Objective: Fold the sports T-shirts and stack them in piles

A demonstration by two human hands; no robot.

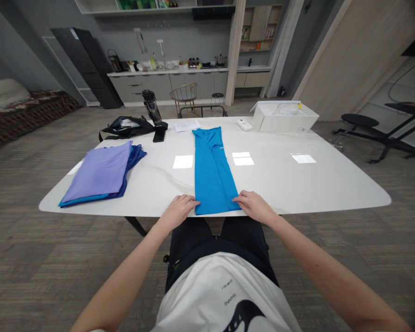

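A bright blue garment (212,177) lies folded into a long narrow strip on the white table (280,184), reaching from its near edge toward the back. My left hand (180,208) is at the strip's near left corner, its fingers closed on the fabric edge. At the near right corner, my right hand (254,206) pinches the cloth between thumb and fingers. Off to the left sits a stack of folded clothes, with a lavender piece (98,170) on top and blue ones beneath.
Along the table's back are a black bag (127,127), a dark bottle (152,107), a phone (159,134), a paper sheet (187,125), a small white device (244,125) and a white box (285,117). A chair (185,94) stands beyond.
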